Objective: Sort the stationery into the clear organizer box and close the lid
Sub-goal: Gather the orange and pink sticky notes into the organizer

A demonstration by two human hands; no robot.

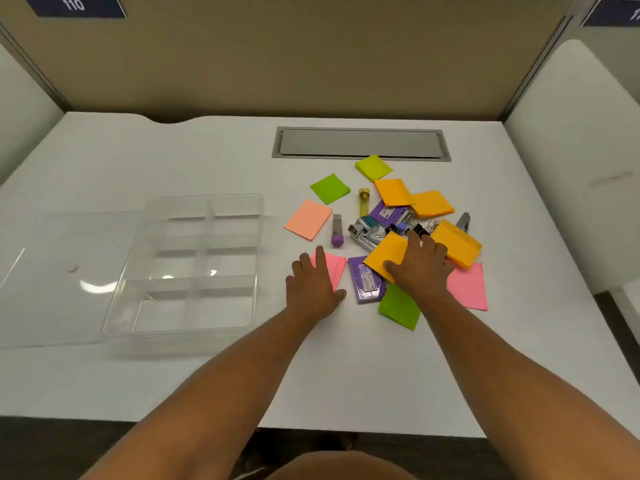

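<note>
A clear organizer box [152,209] with several empty compartments sits on the left of the white desk, its clear lid [52,271] lying flat beside it. To the right lies a heap of stationery: sticky note pads in orange, green, pink and salmon, purple staple boxes [367,284], binder clips [420,228], and small staplers. My left hand [313,284] lies flat with its fingers on a pink pad [336,266]. My right hand [420,266] rests on an orange pad [386,254], its thumb at the pad's near edge.
A grey cable hatch [362,143] is set into the desk behind the heap. Beige partition walls close off the back and both sides. A purple-capped tube [337,231] and a yellow one [364,201] lie among the pads.
</note>
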